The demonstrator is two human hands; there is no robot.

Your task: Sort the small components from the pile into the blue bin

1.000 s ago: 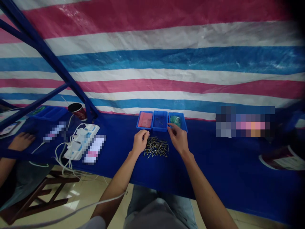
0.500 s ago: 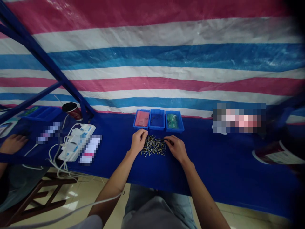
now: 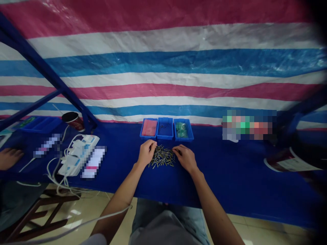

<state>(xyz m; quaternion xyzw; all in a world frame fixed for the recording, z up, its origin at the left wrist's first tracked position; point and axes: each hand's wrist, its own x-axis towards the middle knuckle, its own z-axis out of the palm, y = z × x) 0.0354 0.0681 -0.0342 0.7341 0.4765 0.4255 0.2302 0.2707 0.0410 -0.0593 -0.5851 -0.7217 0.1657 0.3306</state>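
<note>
- Pile of thin metal pieces (image 3: 163,157), yellowish and dark, lying loose on the blue table (image 3: 230,190); centre of the clock face used below.
- Left hand (image 3: 147,153), at 9 to 10 o'clock, just beside the pile: fingers curled, thumb and forefinger drawn together; whether anything is pinched cannot be told.
- Right hand (image 3: 186,158), at 3 o'clock: fingertips bunched at the pile's edge; a grasped piece cannot be made out.
- Left tray (image 3: 147,138), at 11 o'clock, with pink contents (image 3: 149,128).
- Middle tray (image 3: 165,137), at 12 o'clock, with a few small dark pieces (image 3: 162,128).
- Right tray (image 3: 184,139), at 1 o'clock, with green contents (image 3: 181,129).
- White power strip (image 3: 79,156), at 9 o'clock, well apart, bearing plugs and cords.
- Dark red cup (image 3: 76,124), at 10 o'clock.
- Another person's hand (image 3: 10,159), at 9 o'clock, beyond the power strip.
</note>
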